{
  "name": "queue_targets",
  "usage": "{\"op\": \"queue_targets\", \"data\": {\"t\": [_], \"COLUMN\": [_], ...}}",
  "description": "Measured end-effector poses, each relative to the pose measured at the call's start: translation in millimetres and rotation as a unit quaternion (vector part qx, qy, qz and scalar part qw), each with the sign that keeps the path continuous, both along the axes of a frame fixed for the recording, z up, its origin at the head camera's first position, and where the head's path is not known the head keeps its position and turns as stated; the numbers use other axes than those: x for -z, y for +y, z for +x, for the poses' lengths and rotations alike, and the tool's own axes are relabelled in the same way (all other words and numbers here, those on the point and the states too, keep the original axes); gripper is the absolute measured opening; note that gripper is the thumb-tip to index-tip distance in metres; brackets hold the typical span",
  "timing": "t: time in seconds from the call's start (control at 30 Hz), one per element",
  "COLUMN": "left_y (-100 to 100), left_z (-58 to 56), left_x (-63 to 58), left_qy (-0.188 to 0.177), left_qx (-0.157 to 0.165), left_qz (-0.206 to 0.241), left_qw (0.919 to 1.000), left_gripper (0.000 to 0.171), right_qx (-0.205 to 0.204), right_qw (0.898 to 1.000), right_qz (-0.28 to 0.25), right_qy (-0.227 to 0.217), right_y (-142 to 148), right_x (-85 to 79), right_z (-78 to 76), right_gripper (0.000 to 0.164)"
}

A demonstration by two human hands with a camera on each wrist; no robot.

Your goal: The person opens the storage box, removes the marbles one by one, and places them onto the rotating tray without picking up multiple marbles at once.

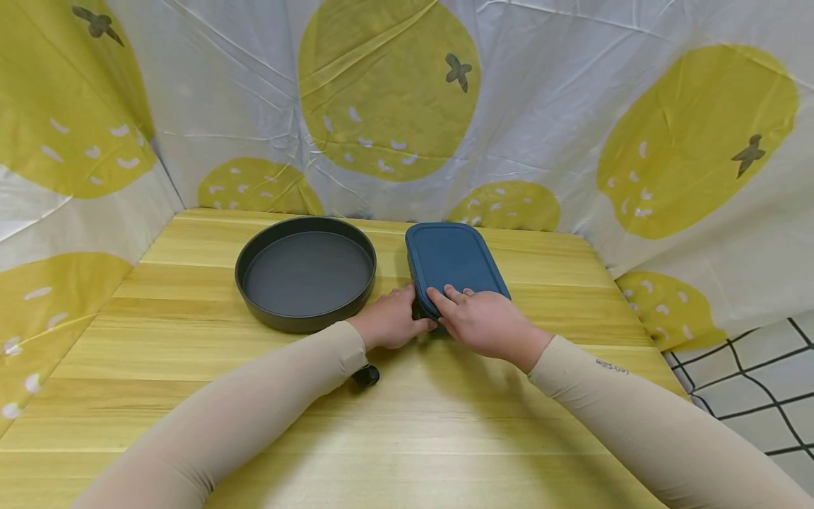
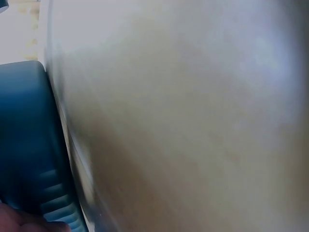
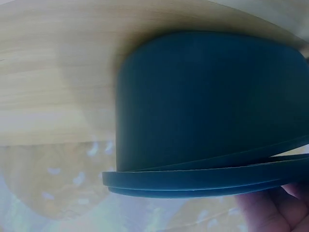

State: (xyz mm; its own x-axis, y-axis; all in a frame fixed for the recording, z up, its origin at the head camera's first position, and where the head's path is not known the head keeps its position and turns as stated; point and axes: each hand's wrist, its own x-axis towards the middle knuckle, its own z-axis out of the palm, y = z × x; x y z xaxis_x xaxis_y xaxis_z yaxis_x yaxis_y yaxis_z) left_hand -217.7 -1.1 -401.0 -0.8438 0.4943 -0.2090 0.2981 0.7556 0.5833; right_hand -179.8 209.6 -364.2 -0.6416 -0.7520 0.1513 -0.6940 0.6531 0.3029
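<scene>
A blue rectangular food container [image 3: 207, 101] stands on the table, topped by a matching lid [image 1: 453, 258]. At its near left corner my left hand [image 1: 391, 318] grips the container, thumb along the near end and fingers on the side. Fingertips [image 2: 34, 226] touch the container's ribbed wall in the left wrist view. My right hand [image 1: 486, 324] holds the lid at the near end, its fingers lying over the top; the thumb is mostly hidden. A narrow gap shows between lid and container wall beside that hand in the right wrist view.
A round dark grey pan [image 1: 308, 272] sits left of the container, close to my left hand. Behind the wooden table [image 1: 407, 438] hangs a white curtain [image 1: 540, 106] with yellow fruit prints. A black object [image 1: 365, 375] shows under my left sleeve.
</scene>
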Motion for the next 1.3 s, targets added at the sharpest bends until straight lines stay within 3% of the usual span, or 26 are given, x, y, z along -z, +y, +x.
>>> {"op": "queue_targets", "data": {"t": [0.2,0.47,0.7,0.9,1.3], "left_y": [-1,-6,-8,-7,-6], "left_z": [0.4,-2.1,-3.4,-3.6,0.6], "left_x": [-1.0,0.4,1.9,2.2,-0.9], "left_qy": [-0.019,-0.044,-0.042,-0.049,-0.062], "left_qx": [0.0,0.009,0.024,0.017,-0.005], "left_qz": [0.0,0.007,0.042,0.053,0.045], "left_qw": [0.9998,0.999,0.998,0.9972,0.997], "left_gripper": [0.098,0.11,0.099,0.09,0.093], "right_qx": [-0.007,0.006,0.011,0.009,0.052], "right_qw": [1.0,0.999,0.996,0.994,0.982], "right_qz": [-0.012,-0.039,-0.071,-0.102,-0.179], "right_qy": [0.002,-0.029,-0.046,-0.028,-0.04], "right_y": [2,5,9,14,25], "right_x": [-1.4,-7.5,-14.3,-19.4,-26.1], "right_z": [0.0,-0.5,2.0,5.6,8.0], "right_gripper": [0.048,0.052,0.055,0.058,0.06]}}
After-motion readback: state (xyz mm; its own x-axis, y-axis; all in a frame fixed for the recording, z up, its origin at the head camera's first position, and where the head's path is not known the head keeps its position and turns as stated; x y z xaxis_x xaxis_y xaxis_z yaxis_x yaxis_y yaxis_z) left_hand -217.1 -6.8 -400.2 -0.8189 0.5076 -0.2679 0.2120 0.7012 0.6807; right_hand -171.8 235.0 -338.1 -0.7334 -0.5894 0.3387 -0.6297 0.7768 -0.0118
